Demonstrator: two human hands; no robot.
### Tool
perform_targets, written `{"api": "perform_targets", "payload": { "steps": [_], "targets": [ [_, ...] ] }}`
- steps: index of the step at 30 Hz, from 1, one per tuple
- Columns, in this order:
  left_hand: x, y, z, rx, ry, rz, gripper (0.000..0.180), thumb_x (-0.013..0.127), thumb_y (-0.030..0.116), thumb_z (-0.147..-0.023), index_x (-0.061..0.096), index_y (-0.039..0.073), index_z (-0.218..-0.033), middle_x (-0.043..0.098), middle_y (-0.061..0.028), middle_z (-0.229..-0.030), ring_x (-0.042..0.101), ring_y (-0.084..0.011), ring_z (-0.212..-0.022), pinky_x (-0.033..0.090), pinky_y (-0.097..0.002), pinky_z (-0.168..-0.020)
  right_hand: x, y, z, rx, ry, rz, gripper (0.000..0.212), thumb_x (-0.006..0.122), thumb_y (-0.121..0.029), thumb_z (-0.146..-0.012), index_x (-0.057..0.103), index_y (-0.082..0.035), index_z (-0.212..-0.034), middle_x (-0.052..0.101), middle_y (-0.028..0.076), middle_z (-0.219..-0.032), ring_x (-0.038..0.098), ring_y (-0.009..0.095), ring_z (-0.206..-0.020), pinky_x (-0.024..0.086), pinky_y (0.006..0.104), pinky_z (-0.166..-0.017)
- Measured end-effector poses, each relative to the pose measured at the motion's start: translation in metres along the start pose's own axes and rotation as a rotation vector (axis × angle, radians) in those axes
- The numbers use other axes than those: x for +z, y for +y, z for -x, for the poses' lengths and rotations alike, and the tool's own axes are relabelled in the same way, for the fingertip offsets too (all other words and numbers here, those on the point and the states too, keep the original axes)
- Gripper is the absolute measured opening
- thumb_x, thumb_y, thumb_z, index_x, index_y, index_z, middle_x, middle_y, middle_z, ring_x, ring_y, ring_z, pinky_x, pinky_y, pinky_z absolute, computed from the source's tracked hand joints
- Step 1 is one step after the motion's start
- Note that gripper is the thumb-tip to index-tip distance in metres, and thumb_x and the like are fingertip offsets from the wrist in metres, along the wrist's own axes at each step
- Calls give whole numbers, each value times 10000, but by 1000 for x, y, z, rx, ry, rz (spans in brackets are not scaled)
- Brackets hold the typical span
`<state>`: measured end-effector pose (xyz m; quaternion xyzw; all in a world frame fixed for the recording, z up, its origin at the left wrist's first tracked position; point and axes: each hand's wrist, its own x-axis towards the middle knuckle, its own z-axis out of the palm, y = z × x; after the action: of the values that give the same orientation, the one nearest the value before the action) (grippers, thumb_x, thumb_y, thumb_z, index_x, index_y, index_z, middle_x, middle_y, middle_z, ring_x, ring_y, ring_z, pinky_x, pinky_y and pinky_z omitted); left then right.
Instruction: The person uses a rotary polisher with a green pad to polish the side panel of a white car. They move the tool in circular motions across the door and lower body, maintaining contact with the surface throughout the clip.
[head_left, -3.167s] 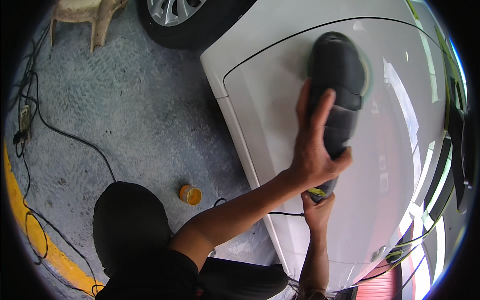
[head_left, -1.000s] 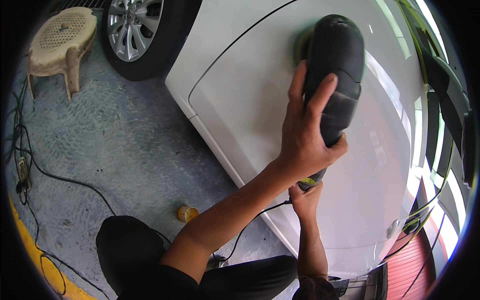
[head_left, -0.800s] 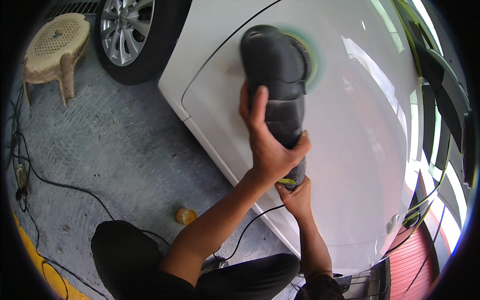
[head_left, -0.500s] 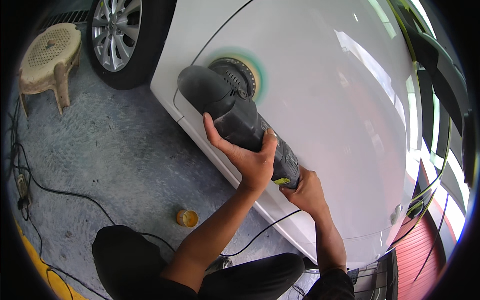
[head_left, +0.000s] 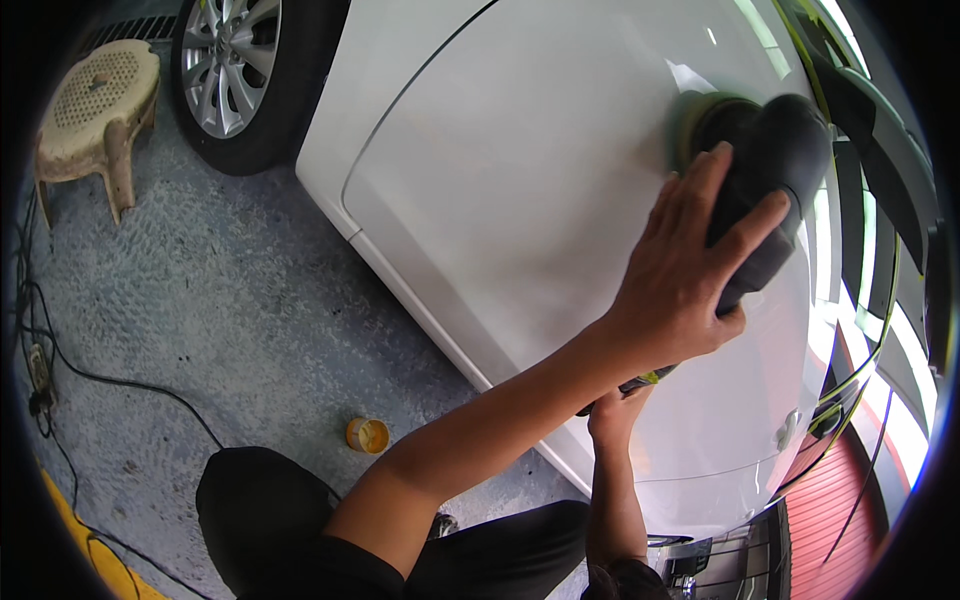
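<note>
A black car polisher (head_left: 768, 190) has its round pad against the upper right of the light-coloured car door (head_left: 540, 220). The pad is partly hidden by the tool's head and looks smeared by motion. My left hand (head_left: 685, 265) is wrapped round the polisher's body just behind the head, fingers pointing up along it. At the rear end of the handle my right hand (head_left: 617, 410) is closed round the grip, partly covered by my left forearm. Both arms reach up and to the right across the door.
A car wheel (head_left: 228, 75) stands at the upper left, beside a worn cream plastic stool (head_left: 97, 100). On the grey floor (head_left: 250, 300) sits a small yellow tub (head_left: 367, 435). A black cable (head_left: 130, 383) trails across the floor to my knees.
The polisher has swept right across the door, from near the wheel to the upper right by the window edge. Both hands moved with it, still gripping.
</note>
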<state>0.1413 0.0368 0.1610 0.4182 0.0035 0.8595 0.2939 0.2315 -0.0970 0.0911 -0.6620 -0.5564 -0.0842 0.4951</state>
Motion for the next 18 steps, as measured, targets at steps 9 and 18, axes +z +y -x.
{"api": "perform_targets", "payload": {
  "steps": [9,18],
  "targets": [
    [-59,-23,16,-70,226,-157,1091,773,-1,-656,234,60,-1602,197,-301,-1589,332,-458,-1442,405,-514,-1135,16,-29,-14,282,-454,142,76,699,-20,-832,651,32,-859,655,17,-752,573,75,-665,467,273,-590],
    [-77,-8,68,-511,620,-94,1120,710,-31,-763,31,105,-1643,293,-279,-1495,461,-359,-1322,518,-446,-1061,-3,-45,-35,133,-721,641,399,824,-168,-721,694,-14,-1065,734,221,-850,711,420,-823,560,447,-776]
  ]
}}
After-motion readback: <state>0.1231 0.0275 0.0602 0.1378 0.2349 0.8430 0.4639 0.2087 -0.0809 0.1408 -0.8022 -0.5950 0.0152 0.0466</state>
